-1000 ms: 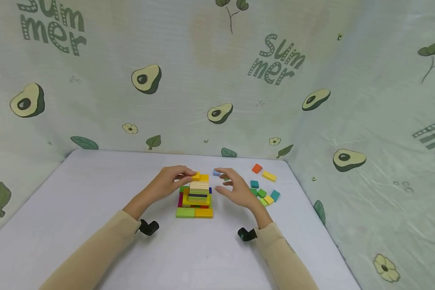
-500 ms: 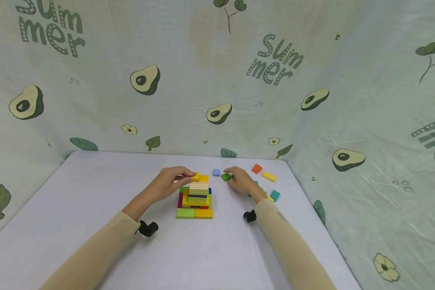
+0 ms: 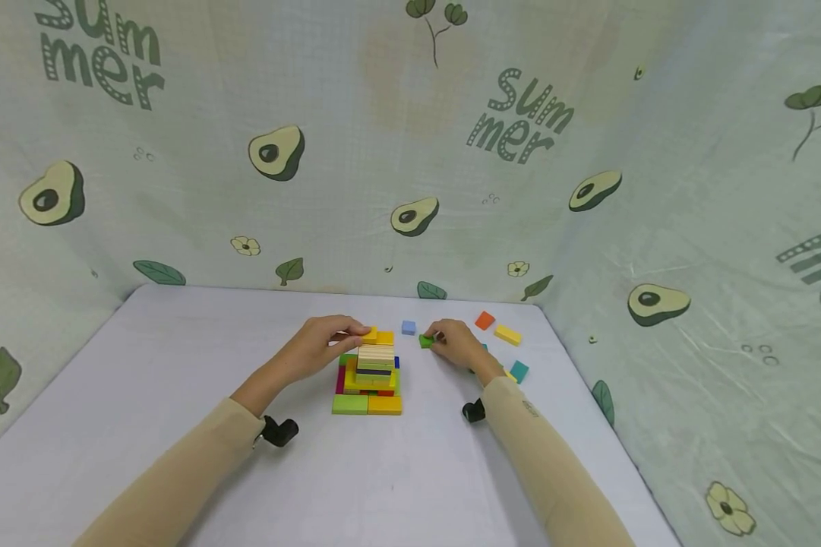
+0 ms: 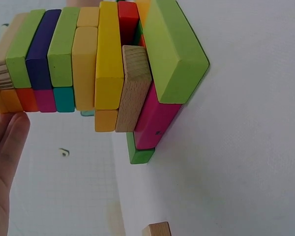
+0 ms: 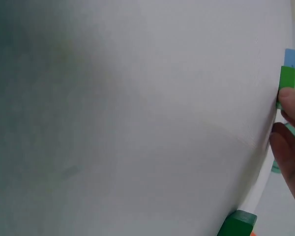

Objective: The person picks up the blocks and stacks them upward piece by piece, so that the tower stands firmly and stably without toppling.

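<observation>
A stepped tower of coloured wooden blocks (image 3: 376, 363) stands on the white table. My left hand (image 3: 321, 343) reaches to its top from the left, thumb and fingers at a yellow block (image 3: 370, 333) there. In the left wrist view the tower (image 4: 108, 64) appears sideways, with the left hand's fingers (image 4: 7, 147) at its top end. To the right of the tower, my right hand (image 3: 456, 342) pinches a small green block (image 3: 426, 341) low over the table. The right wrist view shows fingertips on this green block (image 5: 287, 78), close to a light blue block (image 5: 290, 58).
The light blue block (image 3: 408, 327) lies just behind the green one. Farther right are a red-orange block (image 3: 484, 320), a yellow block (image 3: 508, 334) and a teal block (image 3: 519, 371). More blocks are partly hidden under the right wrist. A printed cloth hangs behind the table.
My right hand has moved right and away from the tower's side to the green block, which it now pinches and has shifted slightly nearer. The left hand has stayed at the tower's top.
</observation>
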A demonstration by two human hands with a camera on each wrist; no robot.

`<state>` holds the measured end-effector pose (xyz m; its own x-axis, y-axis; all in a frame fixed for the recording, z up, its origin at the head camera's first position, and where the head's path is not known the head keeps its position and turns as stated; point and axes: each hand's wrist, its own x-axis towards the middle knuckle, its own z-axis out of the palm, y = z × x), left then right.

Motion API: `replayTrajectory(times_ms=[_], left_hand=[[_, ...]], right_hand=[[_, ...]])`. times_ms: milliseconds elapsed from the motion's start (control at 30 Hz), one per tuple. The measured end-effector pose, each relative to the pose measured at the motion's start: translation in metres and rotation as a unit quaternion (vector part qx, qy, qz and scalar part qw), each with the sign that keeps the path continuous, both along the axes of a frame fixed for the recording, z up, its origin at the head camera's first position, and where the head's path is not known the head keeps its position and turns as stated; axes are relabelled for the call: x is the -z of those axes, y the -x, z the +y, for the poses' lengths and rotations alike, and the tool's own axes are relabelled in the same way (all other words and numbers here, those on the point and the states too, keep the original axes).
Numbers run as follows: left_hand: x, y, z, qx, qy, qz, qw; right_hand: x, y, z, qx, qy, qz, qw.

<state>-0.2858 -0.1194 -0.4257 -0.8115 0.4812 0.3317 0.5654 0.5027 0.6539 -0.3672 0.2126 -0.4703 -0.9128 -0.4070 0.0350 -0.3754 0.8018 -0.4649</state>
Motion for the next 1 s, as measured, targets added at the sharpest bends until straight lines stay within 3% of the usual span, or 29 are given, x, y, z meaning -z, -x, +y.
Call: replayTrajectory(times_ms=[233, 400, 633, 767, 1000], left_hand=[[-0.003, 0.0, 0.003, 0.002, 0.004, -0.005, 1.0], [-0.004, 0.0, 0.003, 0.002, 0.004, -0.008, 1.0], [-0.004, 0.0, 0.001, 0.003, 0.002, -0.012, 0.9999], [-0.004, 0.0, 0.0, 0.008, -0.004, -0.009, 0.9999], [-0.001, 0.0, -0.001, 0.013, -0.009, 0.001, 0.9999]], right_hand=[[-0.01, -0.008, -0.001, -0.008, 0.004, 0.016, 0.9998], [-0.035, -0.024, -0.008, -0.033, 0.055, 0.06, 0.9961], [-0.069, -0.057, -0.031, -0.108, 0.134, 0.096, 0.9803], [-0.075, -0.069, -0.044, -0.139, 0.142, 0.101, 0.9748], [-0.071, -0.075, -0.06, -0.138, 0.144, 0.095, 0.9754]])
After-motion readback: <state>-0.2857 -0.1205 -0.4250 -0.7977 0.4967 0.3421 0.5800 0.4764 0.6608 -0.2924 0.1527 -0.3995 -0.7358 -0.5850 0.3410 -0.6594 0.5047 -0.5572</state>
